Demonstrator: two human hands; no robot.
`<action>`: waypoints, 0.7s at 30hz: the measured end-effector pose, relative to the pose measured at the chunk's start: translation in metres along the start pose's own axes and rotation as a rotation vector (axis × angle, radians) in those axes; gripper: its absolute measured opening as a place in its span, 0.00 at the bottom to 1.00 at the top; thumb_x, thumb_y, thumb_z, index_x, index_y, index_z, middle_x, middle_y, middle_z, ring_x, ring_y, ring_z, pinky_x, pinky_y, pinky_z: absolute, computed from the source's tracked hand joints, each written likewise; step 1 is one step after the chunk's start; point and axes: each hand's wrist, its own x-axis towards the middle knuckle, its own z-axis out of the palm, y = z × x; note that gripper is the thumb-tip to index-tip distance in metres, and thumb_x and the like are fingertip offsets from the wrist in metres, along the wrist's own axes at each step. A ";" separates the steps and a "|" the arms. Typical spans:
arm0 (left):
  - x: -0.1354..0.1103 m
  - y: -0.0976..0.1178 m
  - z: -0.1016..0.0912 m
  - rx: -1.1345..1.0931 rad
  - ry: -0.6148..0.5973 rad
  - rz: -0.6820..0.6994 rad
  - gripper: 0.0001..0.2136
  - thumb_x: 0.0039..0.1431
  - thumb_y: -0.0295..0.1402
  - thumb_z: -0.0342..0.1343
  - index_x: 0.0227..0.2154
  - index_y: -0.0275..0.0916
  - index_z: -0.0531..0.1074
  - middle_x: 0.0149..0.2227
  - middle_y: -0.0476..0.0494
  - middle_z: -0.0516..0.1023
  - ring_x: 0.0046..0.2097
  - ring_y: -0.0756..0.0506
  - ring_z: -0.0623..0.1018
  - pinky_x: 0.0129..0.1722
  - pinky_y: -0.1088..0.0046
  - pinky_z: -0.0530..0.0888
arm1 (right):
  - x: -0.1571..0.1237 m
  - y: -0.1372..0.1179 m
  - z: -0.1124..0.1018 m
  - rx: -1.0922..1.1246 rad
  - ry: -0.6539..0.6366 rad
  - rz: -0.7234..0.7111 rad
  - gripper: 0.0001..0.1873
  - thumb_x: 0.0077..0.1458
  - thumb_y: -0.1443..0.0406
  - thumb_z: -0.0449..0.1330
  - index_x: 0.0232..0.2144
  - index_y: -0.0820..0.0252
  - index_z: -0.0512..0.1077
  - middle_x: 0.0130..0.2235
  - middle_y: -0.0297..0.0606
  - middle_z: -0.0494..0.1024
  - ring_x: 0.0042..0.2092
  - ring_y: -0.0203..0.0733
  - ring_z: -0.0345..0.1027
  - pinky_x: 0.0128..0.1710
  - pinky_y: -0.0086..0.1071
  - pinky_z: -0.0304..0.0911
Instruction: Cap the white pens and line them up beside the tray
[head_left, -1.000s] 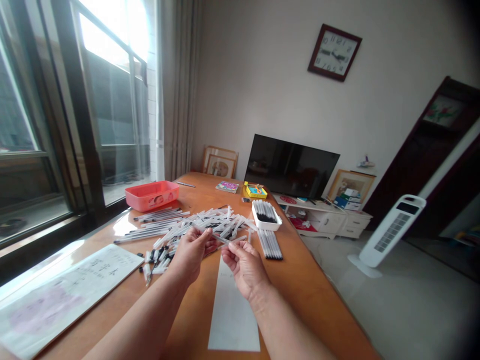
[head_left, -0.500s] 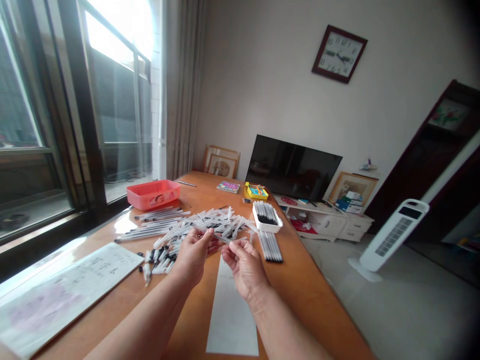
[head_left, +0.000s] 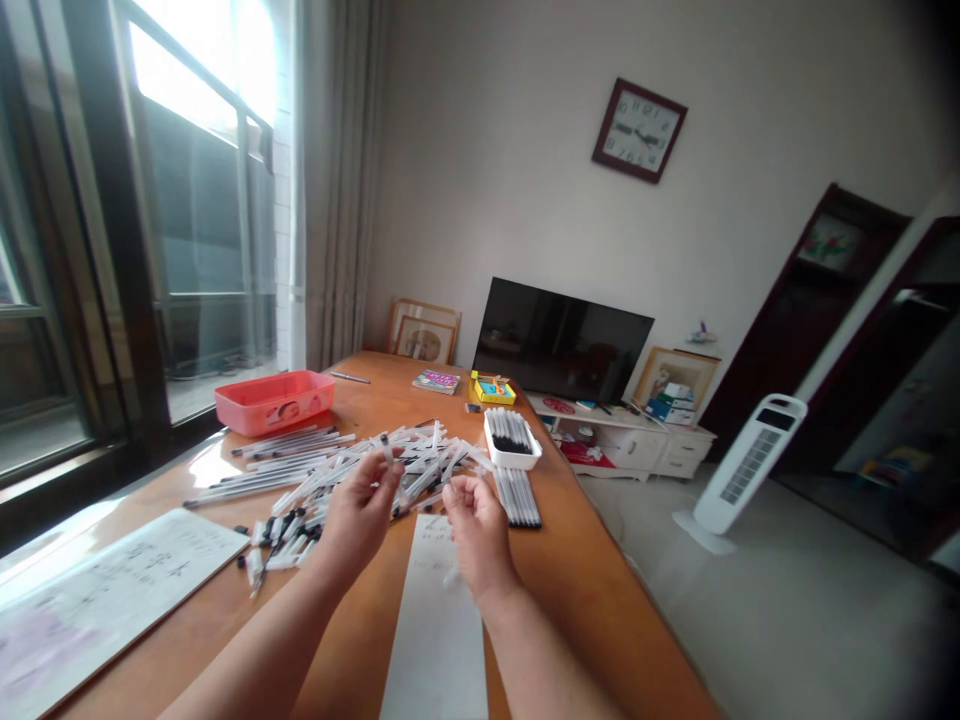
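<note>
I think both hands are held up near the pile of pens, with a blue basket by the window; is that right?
Not quite: the head view shows a red basket, not blue. The left hand and right hand are indeed held up near the pile of pens.

Hands have parted: the pen (head_left: 387,452) no longer bridges them. Left hand (head_left: 360,512) seems to keep it alone, tip up. Right hand (head_left: 474,525) has come off, fingers curled; contents unclear. Camera swung slightly right.
</note>
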 end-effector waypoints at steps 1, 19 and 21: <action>0.000 -0.002 0.000 0.132 -0.014 0.106 0.12 0.58 0.44 0.59 0.41 0.44 0.77 0.33 0.46 0.77 0.37 0.44 0.74 0.39 0.70 0.70 | -0.001 -0.005 -0.002 -0.021 -0.017 -0.050 0.18 0.54 0.51 0.65 0.40 0.57 0.74 0.34 0.34 0.76 0.32 0.36 0.67 0.27 0.25 0.62; -0.009 -0.015 0.005 0.823 -0.142 0.558 0.18 0.64 0.39 0.53 0.56 0.47 0.71 0.51 0.39 0.75 0.50 0.36 0.72 0.50 0.55 0.69 | 0.052 -0.014 -0.089 -0.069 0.529 -0.160 0.13 0.49 0.58 0.61 0.35 0.59 0.70 0.30 0.36 0.79 0.29 0.38 0.72 0.31 0.30 0.69; -0.009 -0.015 0.004 0.812 -0.146 0.560 0.16 0.64 0.39 0.53 0.53 0.46 0.73 0.49 0.39 0.76 0.49 0.36 0.72 0.50 0.55 0.69 | 0.061 -0.007 -0.112 -0.100 0.621 -0.147 0.12 0.49 0.58 0.58 0.35 0.58 0.68 0.31 0.37 0.79 0.31 0.40 0.74 0.33 0.32 0.70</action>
